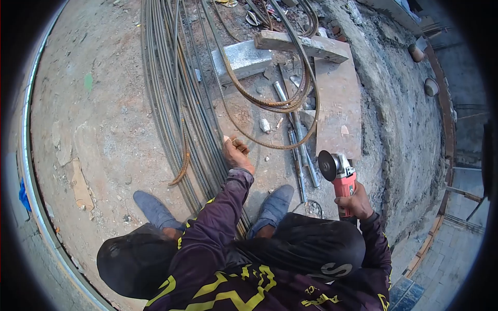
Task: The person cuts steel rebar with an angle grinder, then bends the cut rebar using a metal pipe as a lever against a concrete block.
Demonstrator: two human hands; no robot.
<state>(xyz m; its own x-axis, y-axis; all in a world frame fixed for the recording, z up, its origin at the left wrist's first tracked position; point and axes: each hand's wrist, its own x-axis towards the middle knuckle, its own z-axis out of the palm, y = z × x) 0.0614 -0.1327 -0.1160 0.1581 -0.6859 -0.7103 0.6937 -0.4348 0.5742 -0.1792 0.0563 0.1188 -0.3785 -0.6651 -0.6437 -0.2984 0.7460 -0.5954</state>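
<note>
My right hand [357,203] is wrapped round the red body of an angle grinder [344,185], whose dark disc [327,165] points up and to the left. Over the long bundle of steel bars [179,88] reaches my left hand [238,154], its fingers curled at the bundle's right edge. What those fingers hold, if anything, is too small to make out. Just above and right of that hand, bent rebar loops [275,108] curve across the ground. One rusty hooked bar end [179,176] lies on top of the bundle, left of my left hand.
A pale block [243,61] and a wooden beam [301,45] lie beyond the loops. Metal pipes [298,140] rest beside a flat board [337,98]. A rough concrete ledge [410,119] runs along the right. My shoes [155,210] stand either side of the bundle.
</note>
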